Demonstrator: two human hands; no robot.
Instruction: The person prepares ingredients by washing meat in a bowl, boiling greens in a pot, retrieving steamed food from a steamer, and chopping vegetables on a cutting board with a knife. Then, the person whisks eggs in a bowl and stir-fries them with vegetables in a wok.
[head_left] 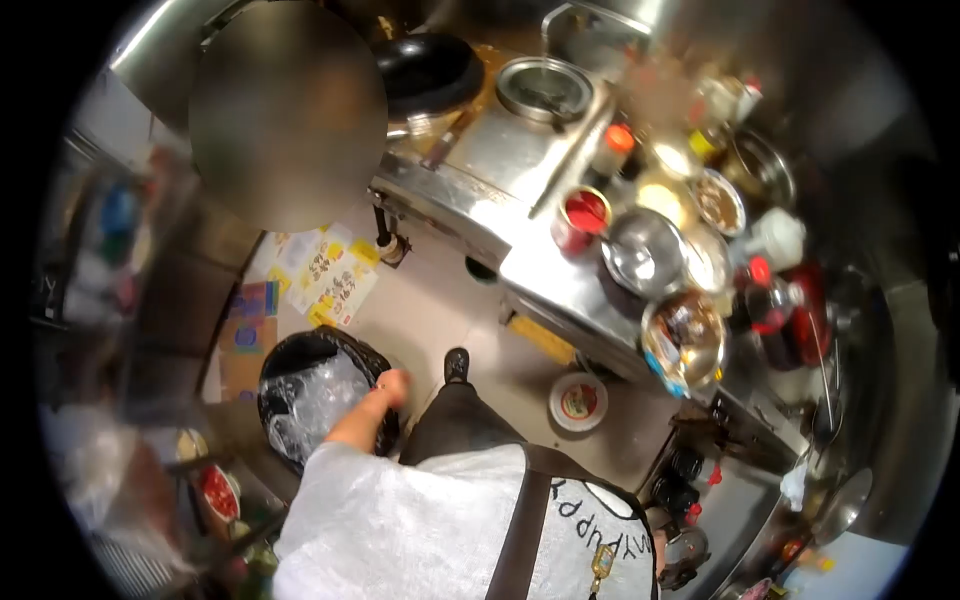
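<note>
My left hand (394, 387) is by the right rim of a round black bin (283, 350). The hand is small and blurred, so its finger pose and any hold on the rim do not show. Crumpled clear plastic (318, 395) fills the bin's top. My right hand is not in view; only a bit of skin shows at the right edge of my grey shirt (430, 520), near a metal pot (686, 548).
A steel counter (535, 265) carries a red-filled can (585, 212), metal bowls (645, 252) and bottles. Behind are a black wok (428, 72) and a round steel pot (545, 88). A white round tub (578, 402) and printed sheets (330, 280) lie on the floor.
</note>
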